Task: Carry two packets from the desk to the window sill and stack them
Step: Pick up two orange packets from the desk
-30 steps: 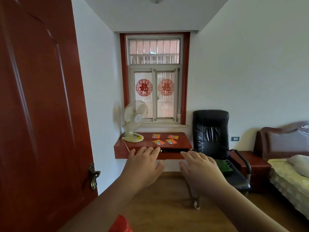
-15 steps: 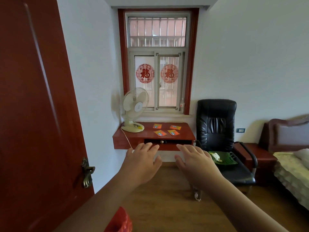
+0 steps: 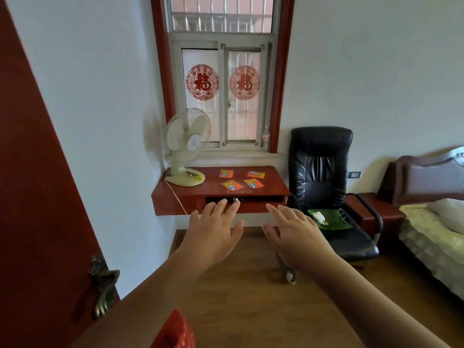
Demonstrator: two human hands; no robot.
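Note:
Several orange packets lie flat on the red wall-mounted desk (image 3: 273,189): a front left packet (image 3: 232,185), a front right packet (image 3: 253,183), a back left packet (image 3: 226,173) and a back right packet (image 3: 255,174). Behind the desk runs the pale window sill (image 3: 238,154). My left hand (image 3: 213,229) and my right hand (image 3: 293,232) are stretched out in front of me, palms down, fingers apart, holding nothing. Both hands are still well short of the desk.
A white table fan (image 3: 185,151) stands on the desk's left end, its cord hanging over the front. A black office chair (image 3: 324,177) stands right of the desk, a bed (image 3: 437,232) further right. A red door (image 3: 37,197) is on my left. A small bottle (image 3: 266,140) stands on the sill.
The desk and window have grown larger and closer in view. Both hands stay open and stretched forward, and the view has tilted downward.

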